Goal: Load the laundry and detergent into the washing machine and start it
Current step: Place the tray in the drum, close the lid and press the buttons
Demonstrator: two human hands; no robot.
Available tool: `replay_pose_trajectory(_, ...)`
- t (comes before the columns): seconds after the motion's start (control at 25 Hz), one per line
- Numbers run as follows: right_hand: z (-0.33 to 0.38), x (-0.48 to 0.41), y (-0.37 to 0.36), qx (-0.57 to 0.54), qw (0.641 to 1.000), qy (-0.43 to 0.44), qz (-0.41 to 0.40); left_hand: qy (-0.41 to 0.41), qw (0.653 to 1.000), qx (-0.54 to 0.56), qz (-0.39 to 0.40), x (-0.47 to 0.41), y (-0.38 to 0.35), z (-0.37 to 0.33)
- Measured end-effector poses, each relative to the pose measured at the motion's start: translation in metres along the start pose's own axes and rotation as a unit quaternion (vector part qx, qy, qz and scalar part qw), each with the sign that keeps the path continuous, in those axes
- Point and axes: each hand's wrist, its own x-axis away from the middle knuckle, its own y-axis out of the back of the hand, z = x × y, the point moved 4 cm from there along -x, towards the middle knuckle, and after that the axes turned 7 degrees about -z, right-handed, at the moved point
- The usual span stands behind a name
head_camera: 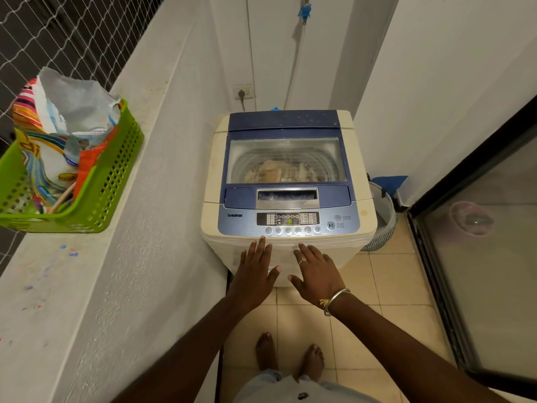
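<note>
**Position of parts.** The cream-and-blue top-loading washing machine [212, 175] stands on the tiled floor against the rear wall. Its blue hinged lid with a clear window [286, 126] is shut. Pale crumpled laundry [273, 171] shows through the window, down inside the drum. The grey control panel [287, 219] has lit indicators.

**Hands.** The left hand [255, 271] and the right hand [316, 271] are both released, fingers straight and spread, grasping nothing. They hover at the machine's front edge, just below the panel. Whether the left fingertips [263, 239] touch the casing cannot be told.

**Handling.**
- Laundry: soft and limp, probably light while dry; gather it in bunches.
- Lid: rigid; lift it by the silver recessed handle [287, 196], not by the window (it may be fragile).
- Colourful printed detergent bag [72, 112]: flexible, top open, likely to spill; hold it by both sides below the opening. It stands in the green perforated plastic basket [110, 181] on the white ledge [87, 271], well apart from the machine.
- Round start/pause button [330, 225]: needs only a light fingertip press.

**Count.** One machine, one lid, one basket, two hands. The panel has six small round buttons in a row, plus one power and one start/pause button. One striped hamper [383, 216] stands beside the machine.
</note>
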Motion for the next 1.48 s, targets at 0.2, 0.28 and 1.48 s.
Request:
replay_pose_trajectory(0.2,0.017,-0.014,0.010,-0.006,1.000,0.028,0.004,-0.007,1.000,0.012,-0.008,-0.003,0.002,0.000)
replay_pose_trajectory(0.28,0.024,-0.021,0.014,-0.011,0.999,0.030,0.010,-0.018,1.000,0.013,-0.015,-0.006,0.004,0.002)
replay_pose_trajectory(1.48,0.042,-0.055,0.007,0.033,0.996,0.025,0.074,-0.011,0.999,0.003,-0.040,-0.016,-0.004,0.018)
